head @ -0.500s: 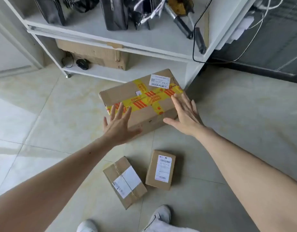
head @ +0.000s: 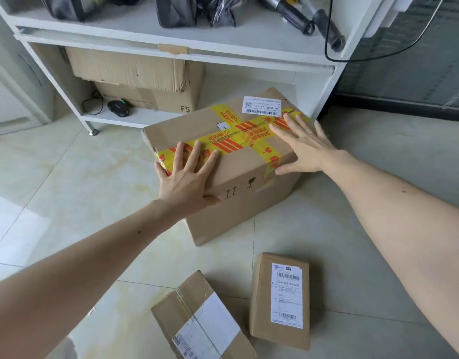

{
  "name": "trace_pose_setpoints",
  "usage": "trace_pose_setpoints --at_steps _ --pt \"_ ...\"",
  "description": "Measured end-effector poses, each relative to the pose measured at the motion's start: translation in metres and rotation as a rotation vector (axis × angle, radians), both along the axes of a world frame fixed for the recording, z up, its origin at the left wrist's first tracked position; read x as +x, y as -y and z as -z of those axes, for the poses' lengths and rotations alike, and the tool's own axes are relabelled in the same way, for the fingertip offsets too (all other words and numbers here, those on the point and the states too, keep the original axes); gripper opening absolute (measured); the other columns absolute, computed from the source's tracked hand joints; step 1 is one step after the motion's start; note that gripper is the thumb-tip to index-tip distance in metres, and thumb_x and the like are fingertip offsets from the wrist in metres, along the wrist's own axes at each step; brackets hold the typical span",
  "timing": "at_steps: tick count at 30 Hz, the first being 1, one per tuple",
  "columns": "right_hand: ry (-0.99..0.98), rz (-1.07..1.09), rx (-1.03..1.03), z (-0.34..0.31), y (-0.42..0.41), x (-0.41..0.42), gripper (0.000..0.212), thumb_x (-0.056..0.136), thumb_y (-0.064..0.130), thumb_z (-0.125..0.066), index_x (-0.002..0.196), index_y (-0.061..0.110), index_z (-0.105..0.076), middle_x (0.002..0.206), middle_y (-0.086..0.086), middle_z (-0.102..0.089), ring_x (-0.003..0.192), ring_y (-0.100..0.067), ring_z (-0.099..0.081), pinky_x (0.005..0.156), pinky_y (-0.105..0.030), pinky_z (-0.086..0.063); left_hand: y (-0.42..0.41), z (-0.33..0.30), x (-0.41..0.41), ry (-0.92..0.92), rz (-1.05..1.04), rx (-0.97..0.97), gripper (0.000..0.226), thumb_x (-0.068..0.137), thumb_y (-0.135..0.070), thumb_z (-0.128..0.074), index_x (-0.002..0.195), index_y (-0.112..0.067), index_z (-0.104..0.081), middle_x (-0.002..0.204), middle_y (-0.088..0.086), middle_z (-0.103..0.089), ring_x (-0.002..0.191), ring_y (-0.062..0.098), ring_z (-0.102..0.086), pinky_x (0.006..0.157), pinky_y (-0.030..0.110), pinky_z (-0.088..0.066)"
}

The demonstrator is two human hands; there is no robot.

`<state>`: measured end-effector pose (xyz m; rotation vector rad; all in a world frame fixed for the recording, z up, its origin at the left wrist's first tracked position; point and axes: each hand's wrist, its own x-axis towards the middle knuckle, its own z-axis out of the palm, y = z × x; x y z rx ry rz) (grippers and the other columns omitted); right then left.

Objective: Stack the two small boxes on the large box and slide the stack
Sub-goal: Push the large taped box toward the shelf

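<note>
A large cardboard box (head: 238, 203) with yellow and red tape stands on the tiled floor in front of a white shelf. My left hand (head: 187, 180) lies flat with spread fingers on its near left top corner, thumb down the front face. My right hand (head: 303, 146) lies flat on the right part of the top, thumb at the right edge. Neither hand grips anything. Two small cardboard boxes lie on the floor nearer to me: one with a white label (head: 280, 299) at the right, one tilted (head: 197, 322) at the left, partly cut by the lower edge.
A white shelf unit (head: 223, 51) stands right behind the large box, with cardboard boxes (head: 135, 76) and a black device (head: 118, 108) on its lowest board and bags and tools above. A dark wall panel (head: 409, 81) is at the right. Pale floor tiles spread left.
Both hands have moved forward onto the large box's top; before, they hovered at its near edge. The view has come closer, and the small boxes now sit lower in view.
</note>
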<state>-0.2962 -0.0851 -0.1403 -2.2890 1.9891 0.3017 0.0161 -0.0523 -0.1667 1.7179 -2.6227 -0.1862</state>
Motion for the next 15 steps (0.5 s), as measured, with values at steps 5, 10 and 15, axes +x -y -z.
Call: trace_pose_setpoints --at_steps 5,10,15 --pt "0.065 0.060 -0.051 0.009 -0.008 0.003 0.111 0.066 0.080 -0.058 0.146 0.051 0.013 0.162 0.000 0.021 0.149 -0.022 0.019 0.117 -0.054 0.008 0.012 0.001 0.005 0.007 0.041 0.006 0.112 0.068 -0.072 -0.065 0.150 -0.049 0.008 0.165 -0.005 0.014 0.151 0.031 0.016 0.109 0.077 -0.008" --pt "0.089 0.196 -0.072 0.012 -0.021 0.018 0.110 0.065 0.081 -0.059 0.147 0.051 0.008 0.163 0.000 0.016 0.150 -0.024 0.015 0.118 -0.056 0.005 0.042 -0.004 0.021 0.041 0.147 0.020 0.113 0.066 -0.072 -0.066 0.148 -0.053 0.009 0.165 -0.009 0.013 0.151 0.029 0.015 0.111 0.075 -0.009" --pt "0.093 0.345 -0.116 0.018 -0.038 0.041 0.111 0.064 0.083 -0.057 0.148 0.049 0.007 0.164 -0.003 0.012 0.150 -0.028 0.011 0.118 -0.059 0.002 0.074 -0.007 0.034 0.117 0.286 -0.020 0.115 0.067 -0.070 -0.067 0.148 -0.052 0.013 0.165 -0.010 0.014 0.152 0.027 0.014 0.113 0.070 0.000"
